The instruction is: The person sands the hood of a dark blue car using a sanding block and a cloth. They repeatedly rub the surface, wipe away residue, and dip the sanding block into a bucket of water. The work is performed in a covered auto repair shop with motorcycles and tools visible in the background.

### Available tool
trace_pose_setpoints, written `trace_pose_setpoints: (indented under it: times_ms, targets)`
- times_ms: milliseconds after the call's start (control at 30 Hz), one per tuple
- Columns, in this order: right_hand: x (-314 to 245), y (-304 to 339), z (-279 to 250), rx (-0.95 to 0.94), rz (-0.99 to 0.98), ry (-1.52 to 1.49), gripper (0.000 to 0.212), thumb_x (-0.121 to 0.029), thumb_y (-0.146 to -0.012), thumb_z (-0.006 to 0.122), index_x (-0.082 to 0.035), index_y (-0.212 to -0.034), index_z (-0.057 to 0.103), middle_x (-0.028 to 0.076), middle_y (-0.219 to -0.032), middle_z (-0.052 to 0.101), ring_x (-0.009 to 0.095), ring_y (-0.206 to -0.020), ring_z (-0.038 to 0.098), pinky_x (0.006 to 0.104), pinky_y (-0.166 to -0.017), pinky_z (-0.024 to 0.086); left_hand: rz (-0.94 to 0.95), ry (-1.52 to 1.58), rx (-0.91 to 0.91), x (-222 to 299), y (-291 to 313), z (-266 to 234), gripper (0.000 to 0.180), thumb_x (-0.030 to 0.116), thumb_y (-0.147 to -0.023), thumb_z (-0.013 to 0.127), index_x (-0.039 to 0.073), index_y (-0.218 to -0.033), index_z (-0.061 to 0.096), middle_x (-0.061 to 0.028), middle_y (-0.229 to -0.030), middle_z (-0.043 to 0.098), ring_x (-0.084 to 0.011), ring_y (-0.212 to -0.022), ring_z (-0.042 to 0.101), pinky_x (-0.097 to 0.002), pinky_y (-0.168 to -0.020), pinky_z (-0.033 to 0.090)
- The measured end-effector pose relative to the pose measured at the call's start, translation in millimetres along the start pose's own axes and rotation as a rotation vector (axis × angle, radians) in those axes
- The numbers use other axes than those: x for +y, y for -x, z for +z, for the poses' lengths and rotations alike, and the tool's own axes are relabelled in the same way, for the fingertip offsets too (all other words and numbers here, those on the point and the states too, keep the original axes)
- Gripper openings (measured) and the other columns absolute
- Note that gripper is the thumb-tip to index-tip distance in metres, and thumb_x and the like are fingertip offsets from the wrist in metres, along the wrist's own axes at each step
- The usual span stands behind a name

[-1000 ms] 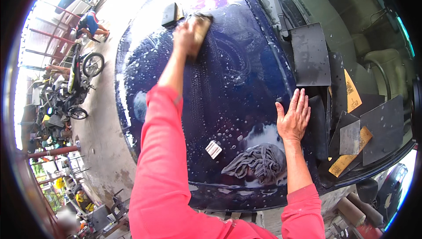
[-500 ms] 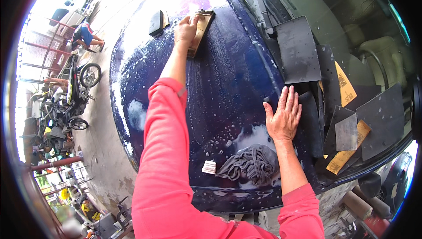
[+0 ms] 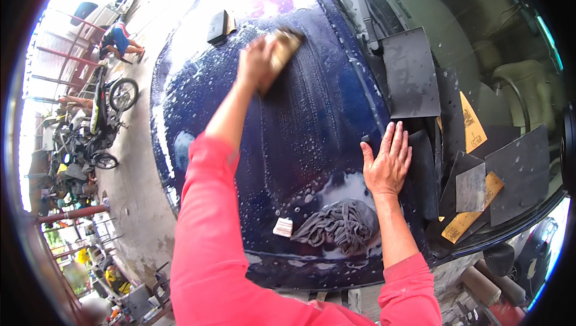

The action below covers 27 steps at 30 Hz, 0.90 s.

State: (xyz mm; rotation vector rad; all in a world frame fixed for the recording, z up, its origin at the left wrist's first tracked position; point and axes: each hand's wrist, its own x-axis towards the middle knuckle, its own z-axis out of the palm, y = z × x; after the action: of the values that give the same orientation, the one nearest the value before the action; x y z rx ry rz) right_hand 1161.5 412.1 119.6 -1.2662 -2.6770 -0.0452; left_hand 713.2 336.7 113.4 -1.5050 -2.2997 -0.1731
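Note:
The dark blue car hood [image 3: 300, 152] is wet, with suds and droplets over it. Toward its far side, my left hand [image 3: 254, 65] grips a tan sanding block [image 3: 284, 53] laid flat on the paint; hand and block are blurred by motion. My right hand [image 3: 387, 167] rests palm down at the hood's edge near the windshield, fingers stretched out and holding nothing. Below that hand lies a crumpled wet grey cloth [image 3: 342, 227], with a small whitish block [image 3: 283, 226] beside it. Beyond my left hand sits a black block [image 3: 217, 27] with a tan piece against it.
Dark sandpaper sheets [image 3: 411, 74] and tan-backed pieces [image 3: 473, 125] lie across the windshield base and glass. A wiper arm [image 3: 363, 14] stands there too. On the left floor are a motorcycle [image 3: 108, 107] and a bent-over person [image 3: 120, 41].
My left hand and the sanding block have shifted slightly nearer and to the right, and the block has tilted more to the right. My right hand stays on the hood's edge.

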Motion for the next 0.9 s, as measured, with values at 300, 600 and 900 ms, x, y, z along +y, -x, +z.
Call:
trace_pose_setpoints:
  times_ms: [300,600,900]
  targets:
    - [-6.0,-4.3,-11.0,-0.097,0.051,0.018,0.092,-0.071,-0.108,0.045,-0.008,-0.174,0.029,0.014,-0.181,0.028,0.037,-0.164,0.032,0.0572,-0.13,0.029,-0.194,0.646,0.008,96.1,180.5,-100.8,0.046,0.024,-0.1,0.071,0.002,-0.14,0.068,-0.0258,-0.137,0.072,-0.0416,-0.127,0.072,-0.0503,-0.105,0.058]
    - [-1.1,-1.2,1.4,0.016,-0.011,0.062,0.091,-0.069,-0.11,0.046,-0.007,-0.174,0.03,0.014,-0.18,0.03,0.037,-0.162,0.035,0.0557,-0.129,0.033,-0.255,0.304,0.005,-59.3,93.0,-23.0,0.042,0.034,-0.101,0.067,0.011,-0.136,0.071,-0.0168,-0.133,0.075,-0.0345,-0.122,0.073,-0.0465,-0.101,0.059]
    - [-6.0,-3.1,-5.7,-0.038,0.018,0.09,0.089,-0.07,-0.11,0.043,-0.008,-0.174,0.03,0.014,-0.18,0.032,0.036,-0.162,0.036,0.0558,-0.128,0.034,-0.163,0.416,0.085,59.0,242.6,-113.4,0.042,0.015,-0.095,0.077,0.006,-0.136,0.072,-0.0219,-0.137,0.072,-0.0401,-0.124,0.072,-0.0497,-0.104,0.059]
